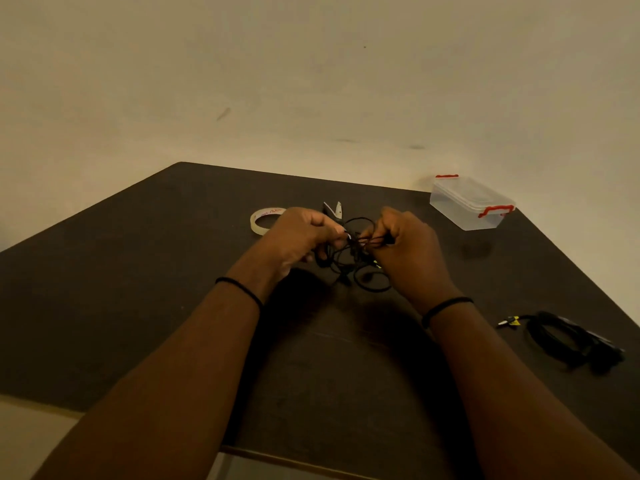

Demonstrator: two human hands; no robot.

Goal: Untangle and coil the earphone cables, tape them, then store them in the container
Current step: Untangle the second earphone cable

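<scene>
Both grips pinching the tangled earphone cable, left hand and right hand close together just above the table. Best to tease loops apart slowly (yanking tightens knots). Container sits beyond my right grip, tape roll just past my left.

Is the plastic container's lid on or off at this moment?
On. The lid sits flat on the container, with both red clips at its ends; whether they are latched cannot be told.
</scene>
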